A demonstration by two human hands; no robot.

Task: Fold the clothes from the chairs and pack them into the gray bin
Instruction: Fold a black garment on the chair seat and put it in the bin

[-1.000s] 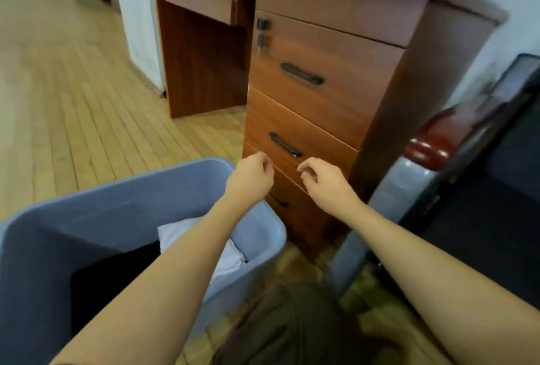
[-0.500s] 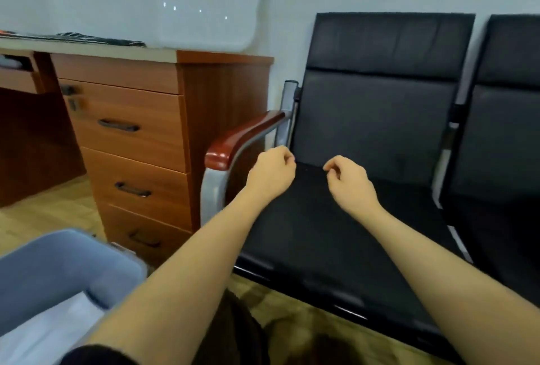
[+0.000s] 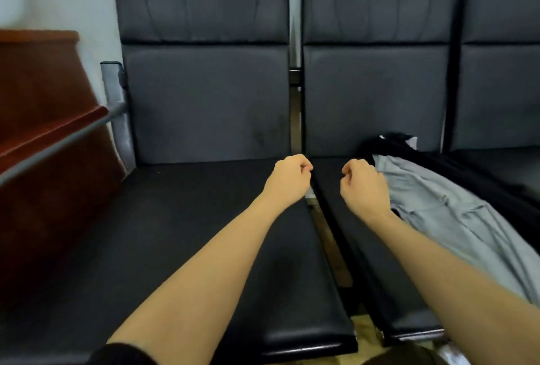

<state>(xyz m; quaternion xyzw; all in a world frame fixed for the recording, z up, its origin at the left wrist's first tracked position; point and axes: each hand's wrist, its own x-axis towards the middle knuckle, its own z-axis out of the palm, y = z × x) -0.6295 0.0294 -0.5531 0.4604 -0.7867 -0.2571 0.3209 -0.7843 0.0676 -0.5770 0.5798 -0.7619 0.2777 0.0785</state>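
Note:
A light grey garment (image 3: 444, 218) lies spread along the seat of the middle black chair (image 3: 377, 95). A black garment (image 3: 479, 170) is bunched behind and to the right of it. My left hand (image 3: 287, 180) hovers over the right edge of the left chair's bare seat (image 3: 175, 233), fingers curled, holding nothing. My right hand (image 3: 363, 189) is also curled and holds nothing, just left of the grey garment's near end, over the middle seat. The gray bin is out of view.
Three black padded chairs stand in a row against a pale wall. A red-brown wooden armrest on a metal bar (image 3: 52, 133) bounds the left chair, with a wooden cabinet (image 3: 35, 72) beyond it. A narrow gap (image 3: 330, 242) separates the two nearer seats.
My view has swung right, from the bin and drawer cabinet to the chairs. The grey and black garments have come into sight. Both hands stay curled and hold nothing.

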